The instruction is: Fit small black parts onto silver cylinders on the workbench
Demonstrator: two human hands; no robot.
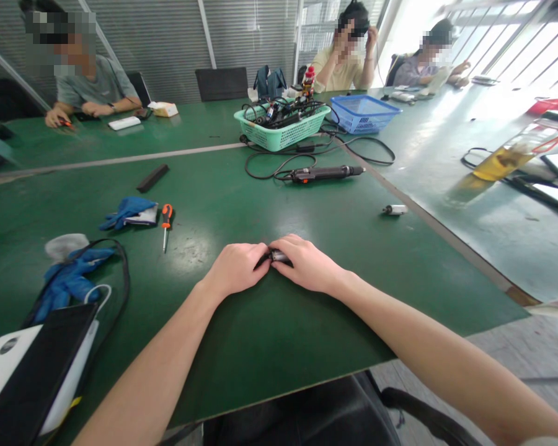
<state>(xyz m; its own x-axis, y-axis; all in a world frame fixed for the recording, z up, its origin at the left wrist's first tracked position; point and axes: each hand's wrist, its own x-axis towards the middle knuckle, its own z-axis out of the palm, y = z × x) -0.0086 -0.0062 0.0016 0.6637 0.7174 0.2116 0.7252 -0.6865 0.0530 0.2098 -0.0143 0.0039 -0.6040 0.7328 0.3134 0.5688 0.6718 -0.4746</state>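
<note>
While our left hand pinches a black piece beside the silver cylinder within our right hand's curled fingers, over the green tabletop, we judge the cylinder light, rigid, slick; best gripped mid-barrel. Beyond lies a corded electric screwdriver.

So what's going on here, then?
Someone's left hand and right hand meet over the green table, holding a small dark-and-silver piece between their fingers, which hide too much to tell what it is. An orange screwdriver lies off to the left, a corded black power tool lies farther ahead, and a similar-sized silver piece lies to the right. Neither hand touches those.
</note>
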